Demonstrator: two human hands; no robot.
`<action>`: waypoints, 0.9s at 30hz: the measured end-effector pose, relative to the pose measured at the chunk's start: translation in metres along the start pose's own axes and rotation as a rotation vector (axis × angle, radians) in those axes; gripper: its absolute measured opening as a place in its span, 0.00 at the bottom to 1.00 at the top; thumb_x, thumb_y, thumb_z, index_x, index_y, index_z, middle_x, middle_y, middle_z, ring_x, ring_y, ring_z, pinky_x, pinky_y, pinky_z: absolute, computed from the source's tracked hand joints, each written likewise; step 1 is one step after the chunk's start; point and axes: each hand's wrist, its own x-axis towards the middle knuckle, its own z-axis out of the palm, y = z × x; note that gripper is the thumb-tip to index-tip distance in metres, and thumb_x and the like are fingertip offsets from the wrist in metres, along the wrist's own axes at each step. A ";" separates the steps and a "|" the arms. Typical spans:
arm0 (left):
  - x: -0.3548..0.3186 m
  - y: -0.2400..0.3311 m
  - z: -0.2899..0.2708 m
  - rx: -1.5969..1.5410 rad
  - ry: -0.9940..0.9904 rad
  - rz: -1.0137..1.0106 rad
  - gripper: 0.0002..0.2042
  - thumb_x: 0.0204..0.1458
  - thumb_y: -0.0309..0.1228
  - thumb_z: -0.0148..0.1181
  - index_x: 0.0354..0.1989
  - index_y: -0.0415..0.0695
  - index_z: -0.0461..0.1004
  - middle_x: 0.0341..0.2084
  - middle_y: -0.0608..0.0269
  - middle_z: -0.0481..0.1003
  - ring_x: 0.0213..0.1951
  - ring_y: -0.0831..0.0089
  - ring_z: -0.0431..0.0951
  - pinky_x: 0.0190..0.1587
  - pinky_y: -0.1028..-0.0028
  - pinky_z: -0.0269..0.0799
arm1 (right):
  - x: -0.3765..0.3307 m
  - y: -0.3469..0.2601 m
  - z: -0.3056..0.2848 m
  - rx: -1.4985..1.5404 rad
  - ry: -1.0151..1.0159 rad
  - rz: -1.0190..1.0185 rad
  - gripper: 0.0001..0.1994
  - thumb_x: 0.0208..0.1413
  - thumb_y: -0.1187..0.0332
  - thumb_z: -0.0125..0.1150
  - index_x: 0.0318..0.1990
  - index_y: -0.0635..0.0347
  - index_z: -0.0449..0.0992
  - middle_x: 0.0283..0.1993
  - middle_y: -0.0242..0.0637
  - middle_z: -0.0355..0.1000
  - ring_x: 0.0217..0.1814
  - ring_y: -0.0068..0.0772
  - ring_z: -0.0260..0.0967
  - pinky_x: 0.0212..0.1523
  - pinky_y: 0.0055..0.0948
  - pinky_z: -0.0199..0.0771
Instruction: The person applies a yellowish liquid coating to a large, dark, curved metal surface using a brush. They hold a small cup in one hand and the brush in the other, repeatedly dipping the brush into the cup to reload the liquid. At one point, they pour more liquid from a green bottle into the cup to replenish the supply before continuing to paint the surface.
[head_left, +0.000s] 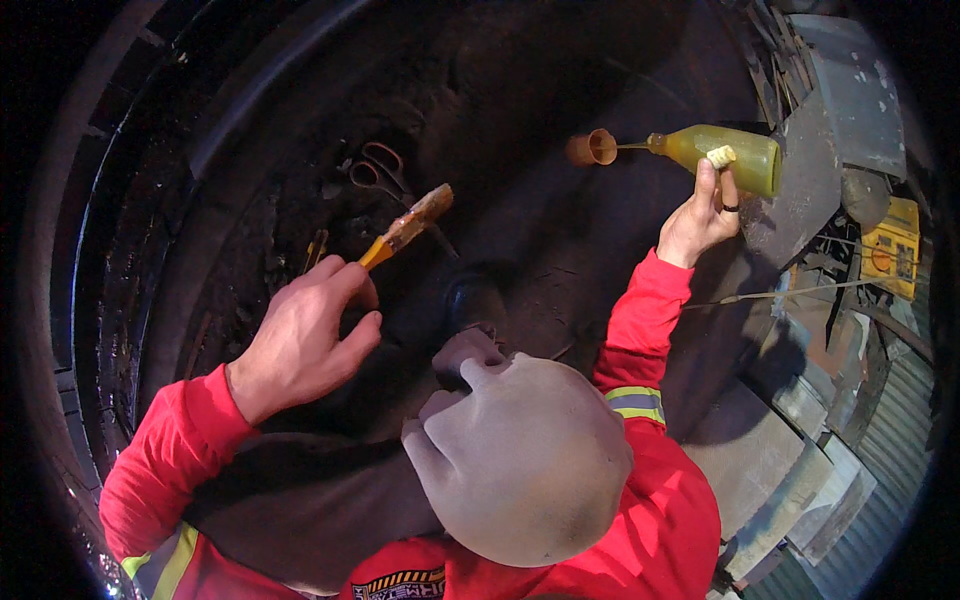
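My left hand [305, 335] is closed round the yellow handle of a flat paintbrush [417, 220], whose bristles point away from me to the right. Out at the upper right, my right hand [697, 222] holds a yellow-green bottle [752, 160], tipped sideways with its neck to the left. A small pale yellow ridged piece [720, 157], perhaps the cap, sits at its fingertips. From the bottle's mouth a thin line, seemingly liquid, runs to a small copper-brown cup [600, 147]. Beneath the brush lie dark-handled scissors [376, 168], partly covered by it.
A rounded grey cloth shape [530, 460], perhaps my bent knee, fills the lower middle. Flat metal sheets [745, 455] are stacked at right, beside corrugated metal [895, 430]. A yellow case [890, 248] stands behind a thin cord [790, 293]. The far left is dark.
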 end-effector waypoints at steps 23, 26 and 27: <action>0.002 0.002 0.000 -0.023 -0.026 -0.034 0.08 0.49 0.29 0.60 0.34 0.37 0.72 0.30 0.50 0.68 0.34 0.53 0.72 0.37 0.60 0.68 | -0.002 0.000 -0.002 -0.019 -0.014 0.022 0.12 0.50 0.79 0.70 0.43 0.70 0.80 0.51 0.45 0.74 0.52 0.35 0.71 0.55 0.35 0.73; 0.002 0.002 0.000 -0.011 -0.026 -0.027 0.08 0.49 0.29 0.60 0.34 0.37 0.72 0.30 0.50 0.68 0.35 0.53 0.72 0.37 0.61 0.68 | -0.002 0.002 -0.002 -0.002 -0.028 0.002 0.13 0.50 0.78 0.70 0.44 0.71 0.79 0.52 0.46 0.74 0.52 0.35 0.71 0.55 0.36 0.73; 0.002 0.001 0.000 -0.016 -0.023 -0.025 0.08 0.49 0.29 0.60 0.34 0.37 0.72 0.30 0.50 0.68 0.35 0.53 0.72 0.37 0.60 0.68 | -0.002 0.002 -0.002 0.000 -0.029 -0.001 0.13 0.50 0.78 0.70 0.44 0.71 0.79 0.52 0.46 0.74 0.52 0.35 0.71 0.55 0.36 0.73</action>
